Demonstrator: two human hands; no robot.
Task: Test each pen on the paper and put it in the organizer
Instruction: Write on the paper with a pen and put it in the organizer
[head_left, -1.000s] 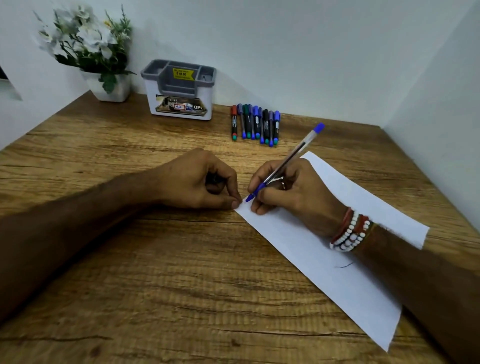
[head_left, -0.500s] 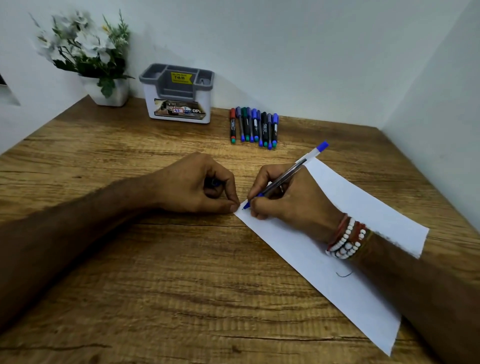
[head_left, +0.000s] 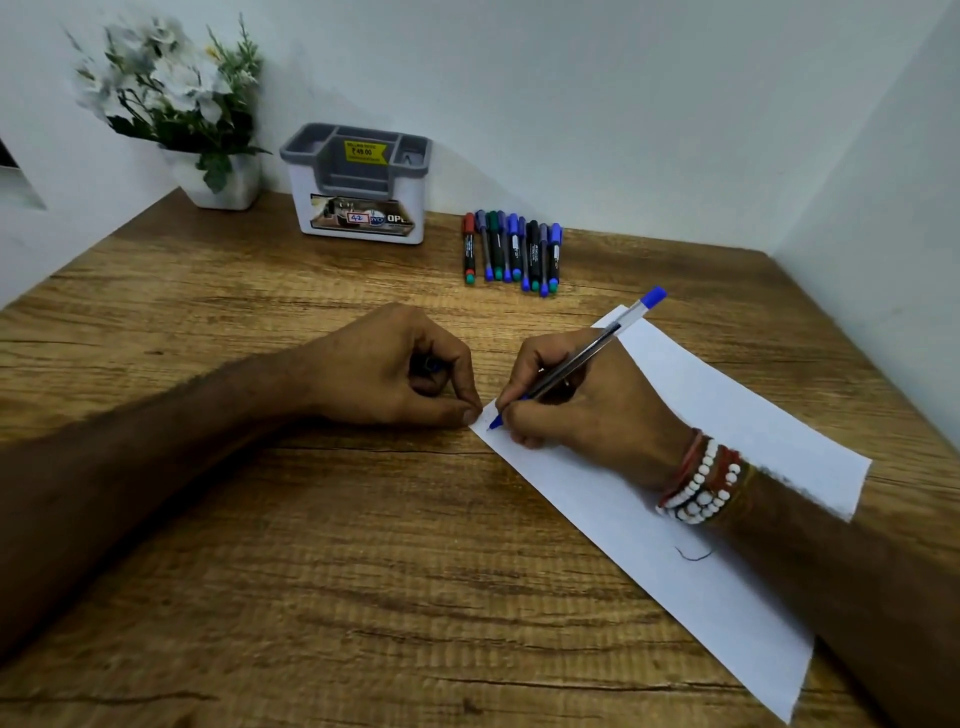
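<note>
My right hand (head_left: 597, 415) grips a clear ballpoint pen with blue ends (head_left: 602, 340), its tip touching the near-left corner of a long white paper strip (head_left: 737, 415). My left hand (head_left: 384, 371) rests on the table with its fingers curled around a small dark blue thing, apparently the pen's cap, and its fingertips touch the paper's corner. A short dark pen mark (head_left: 693, 555) shows on the paper near my right wrist. Several capped pens (head_left: 511, 252) lie in a row at the back. A grey and white organizer (head_left: 358, 213) stands to their left.
A white pot of white flowers (head_left: 218, 179) stands in the back left corner. White walls close the wooden table (head_left: 311, 545) at the back and right. Bead bracelets circle my right wrist.
The pen has tilted lower and its tip has shifted slightly on the paper's corner. My left hand has stayed in place.
</note>
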